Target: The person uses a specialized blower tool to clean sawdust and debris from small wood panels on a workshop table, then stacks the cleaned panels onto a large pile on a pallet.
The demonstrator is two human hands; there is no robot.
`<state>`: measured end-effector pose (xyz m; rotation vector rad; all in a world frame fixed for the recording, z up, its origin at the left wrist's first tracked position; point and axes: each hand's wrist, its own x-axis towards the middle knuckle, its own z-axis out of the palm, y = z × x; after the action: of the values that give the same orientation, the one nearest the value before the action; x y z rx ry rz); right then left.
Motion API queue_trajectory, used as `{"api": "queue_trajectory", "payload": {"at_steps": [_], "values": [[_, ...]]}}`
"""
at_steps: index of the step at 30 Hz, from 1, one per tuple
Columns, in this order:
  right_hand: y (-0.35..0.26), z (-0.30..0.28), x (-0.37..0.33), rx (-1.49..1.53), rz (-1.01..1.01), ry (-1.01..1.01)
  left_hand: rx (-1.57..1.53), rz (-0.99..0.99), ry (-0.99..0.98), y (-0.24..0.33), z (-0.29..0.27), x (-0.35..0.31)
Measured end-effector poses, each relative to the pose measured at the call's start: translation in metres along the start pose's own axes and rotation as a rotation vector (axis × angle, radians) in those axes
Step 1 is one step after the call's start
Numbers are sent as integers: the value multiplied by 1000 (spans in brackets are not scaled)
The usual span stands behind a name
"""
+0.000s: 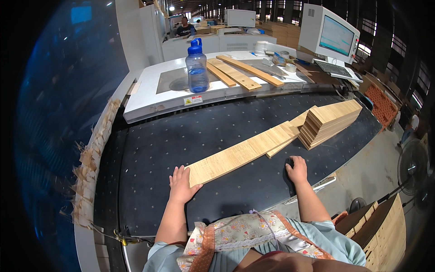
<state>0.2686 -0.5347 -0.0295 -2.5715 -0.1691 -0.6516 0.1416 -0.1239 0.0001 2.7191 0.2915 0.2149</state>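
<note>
A long light-wood board [240,152] lies slanting over the black bed, its far right end overlapping another board [282,147]. At its near left end is my left hand [182,186], with the thumb at the near corner and the fingers at the far corner, gripping that end. My right hand [297,171] rests low over the bed to the right, apart from the boards. Its fingers are slightly bent, the thumb stands away from them, and nothing shows in it. Beyond that hand stands a stack of similar boards [333,120].
The black bed [154,149] is dotted with small round studs. Behind it, a white table [145,97] bears a blue water bottle [197,72], several wooden strips [233,75], tape rolls and a keyboard [333,68] below a monitor [333,36]. A fan [411,168] stands at right; another person [185,29] is far back.
</note>
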Motion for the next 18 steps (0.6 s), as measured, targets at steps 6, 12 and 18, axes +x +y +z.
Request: {"api": "queue_trajectory", "payload": {"at_steps": [6,12,18], "values": [[6,-5,-1,-44,-35,31,-24,-7,-37,8,-9,6],[-3,0,5,-60,-64,44,48,-41,-15,-12,-10,-1],[2,-2,3,-70,-24,13,182,-28,51,31,-11,-4]]}}
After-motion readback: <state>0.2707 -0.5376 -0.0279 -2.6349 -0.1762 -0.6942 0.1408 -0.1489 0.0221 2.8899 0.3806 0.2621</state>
